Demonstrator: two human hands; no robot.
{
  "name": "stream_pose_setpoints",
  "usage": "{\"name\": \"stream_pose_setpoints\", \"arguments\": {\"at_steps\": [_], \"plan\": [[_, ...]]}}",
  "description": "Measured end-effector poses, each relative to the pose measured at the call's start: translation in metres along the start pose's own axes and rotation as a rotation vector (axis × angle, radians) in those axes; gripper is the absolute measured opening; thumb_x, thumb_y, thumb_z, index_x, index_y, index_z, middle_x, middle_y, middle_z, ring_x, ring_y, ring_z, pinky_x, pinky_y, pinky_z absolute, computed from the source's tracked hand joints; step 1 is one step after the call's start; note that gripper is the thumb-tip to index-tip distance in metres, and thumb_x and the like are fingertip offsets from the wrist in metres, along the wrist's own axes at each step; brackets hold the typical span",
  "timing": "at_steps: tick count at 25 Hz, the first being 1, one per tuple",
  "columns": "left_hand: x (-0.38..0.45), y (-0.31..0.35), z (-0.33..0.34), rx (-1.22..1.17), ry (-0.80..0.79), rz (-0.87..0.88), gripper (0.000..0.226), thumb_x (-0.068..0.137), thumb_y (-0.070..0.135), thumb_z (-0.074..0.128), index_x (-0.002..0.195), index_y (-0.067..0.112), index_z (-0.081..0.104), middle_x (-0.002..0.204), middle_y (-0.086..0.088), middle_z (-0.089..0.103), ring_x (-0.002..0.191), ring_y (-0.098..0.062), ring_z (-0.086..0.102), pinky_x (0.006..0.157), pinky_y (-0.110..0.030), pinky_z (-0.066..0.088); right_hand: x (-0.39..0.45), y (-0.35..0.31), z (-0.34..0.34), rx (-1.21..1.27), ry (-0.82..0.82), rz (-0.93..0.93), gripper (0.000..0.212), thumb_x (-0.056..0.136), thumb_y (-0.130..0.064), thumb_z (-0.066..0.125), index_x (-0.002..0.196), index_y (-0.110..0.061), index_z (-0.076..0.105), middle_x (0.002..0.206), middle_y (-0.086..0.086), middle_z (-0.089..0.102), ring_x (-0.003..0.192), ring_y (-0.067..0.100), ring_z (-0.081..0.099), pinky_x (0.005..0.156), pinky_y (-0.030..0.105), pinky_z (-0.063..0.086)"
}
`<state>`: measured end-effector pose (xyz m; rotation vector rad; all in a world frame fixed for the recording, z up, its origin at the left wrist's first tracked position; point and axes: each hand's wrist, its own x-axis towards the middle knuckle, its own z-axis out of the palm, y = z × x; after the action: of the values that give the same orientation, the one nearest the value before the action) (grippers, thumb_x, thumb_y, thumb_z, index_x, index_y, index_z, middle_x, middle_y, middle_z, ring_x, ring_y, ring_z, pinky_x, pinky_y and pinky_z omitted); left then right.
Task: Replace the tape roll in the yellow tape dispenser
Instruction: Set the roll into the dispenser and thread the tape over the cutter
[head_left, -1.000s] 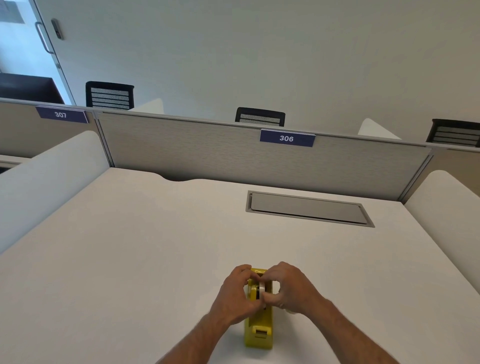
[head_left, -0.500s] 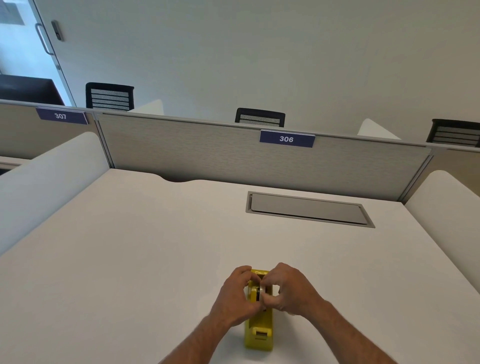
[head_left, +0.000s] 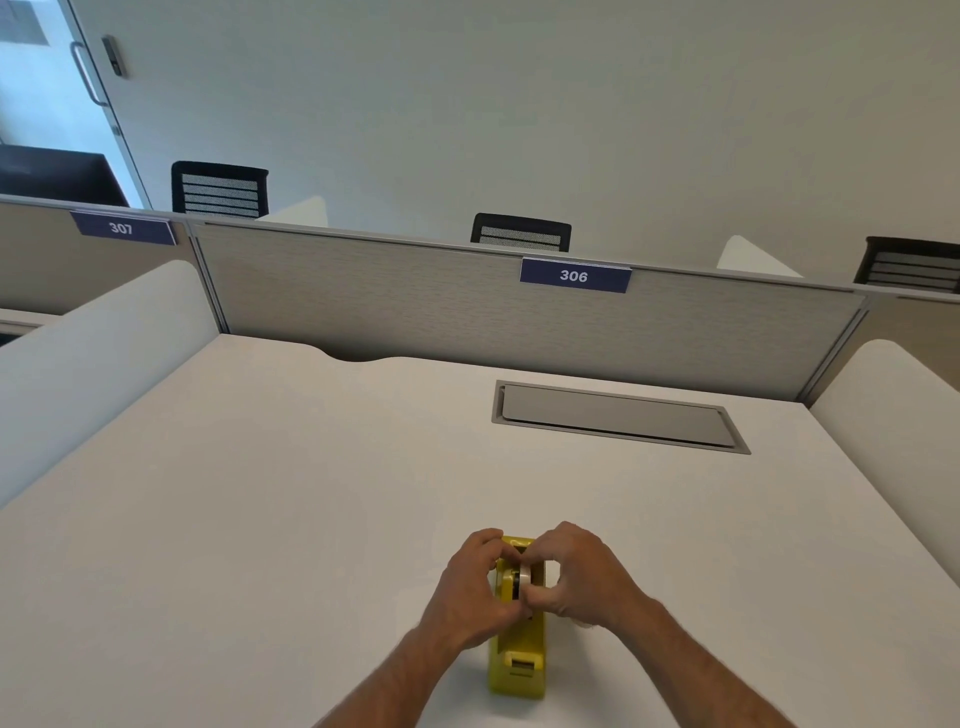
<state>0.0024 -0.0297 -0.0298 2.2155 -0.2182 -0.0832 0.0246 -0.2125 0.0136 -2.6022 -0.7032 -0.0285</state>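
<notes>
Closest to the camera is the yellow dispenser (head_left: 517, 660), sitting on the white desk (head_left: 260, 519) near its front edge, a bit right of centre. Its cutter end points back toward the person and the roll end points away.

Both forearms come in from the bottom and meet right over the roll end. The left hand (head_left: 470, 592) is wrapped around the left side of the dispenser, fingers curled over the top. The right hand (head_left: 576, 574) is pinching the tape roll (head_left: 524, 579) between thumb and fingertips. The roll stands on edge in the dispenser's cradle, with a dark hub showing just left of it. Can't really tell if it's fully seated or partly lifted, the fingers cover too much.

Further back, a grey rectangular cable hatch (head_left: 618, 415) is set flush into the desk, right of centre, well apart from the hands. Behind that is the grey partition (head_left: 415, 312) with a blue "306" tag (head_left: 575, 275) on its top edge, and a "307" tag (head_left: 122, 227) off to the left. Three black chair backs poke up behind the partition; the middle one (head_left: 521, 234) is just left of the 306 tag.
</notes>
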Motion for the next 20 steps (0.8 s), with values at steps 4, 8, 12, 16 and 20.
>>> {"name": "stream_pose_setpoints", "arguments": {"at_steps": [4, 8, 12, 16, 20], "plan": [[0.0002, 0.0021, 0.0001, 0.014, -0.005, -0.007, 0.049, 0.063, 0.050, 0.078, 0.108, 0.041, 0.062, 0.143, 0.014, 0.044, 0.117, -0.006, 0.050, 0.097, -0.026, 0.052, -0.0034, -0.0014, 0.0016, -0.024, 0.012, -0.043, 0.032, 0.072, -0.048, 0.064, 0.096, -0.031, 0.076, 0.084, -0.015, 0.075, 0.079, 0.007, 0.055, 0.069, 0.031, 0.054], [0.0005, 0.0028, -0.0010, 0.009, -0.008, -0.026, 0.051, 0.061, 0.048, 0.084, 0.106, 0.042, 0.062, 0.145, 0.014, 0.043, 0.123, -0.011, 0.051, 0.101, -0.034, 0.053, -0.0017, -0.0018, 0.0002, 0.011, 0.016, -0.041, 0.021, 0.080, -0.040, 0.061, 0.088, -0.031, 0.078, 0.075, -0.013, 0.075, 0.075, 0.009, 0.054, 0.066, 0.032, 0.052], [0.0000, 0.0024, -0.0005, 0.019, 0.002, -0.017, 0.050, 0.061, 0.051, 0.082, 0.107, 0.040, 0.063, 0.146, 0.012, 0.044, 0.124, -0.013, 0.051, 0.101, -0.037, 0.054, -0.0023, -0.0015, -0.0017, 0.009, 0.019, -0.036, 0.022, 0.075, -0.045, 0.067, 0.089, -0.031, 0.078, 0.078, -0.015, 0.075, 0.079, 0.007, 0.056, 0.065, 0.030, 0.054], [0.0001, 0.0037, -0.0006, 0.025, 0.002, -0.017, 0.051, 0.060, 0.051, 0.082, 0.106, 0.041, 0.063, 0.146, 0.013, 0.044, 0.123, -0.013, 0.051, 0.100, -0.037, 0.054, -0.0017, -0.0001, -0.0007, 0.017, 0.025, -0.024, 0.018, 0.076, -0.041, 0.066, 0.085, -0.031, 0.078, 0.076, -0.015, 0.075, 0.080, 0.007, 0.056, 0.064, 0.031, 0.054], [-0.0005, 0.0042, -0.0009, 0.039, -0.006, -0.020, 0.053, 0.061, 0.050, 0.082, 0.109, 0.040, 0.062, 0.147, 0.012, 0.043, 0.124, -0.012, 0.050, 0.102, -0.037, 0.053, 0.0008, 0.0013, -0.0016, 0.038, 0.037, -0.009, 0.015, 0.078, -0.037, 0.066, 0.084, -0.030, 0.079, 0.077, -0.015, 0.075, 0.081, 0.006, 0.057, 0.066, 0.031, 0.054]]}}
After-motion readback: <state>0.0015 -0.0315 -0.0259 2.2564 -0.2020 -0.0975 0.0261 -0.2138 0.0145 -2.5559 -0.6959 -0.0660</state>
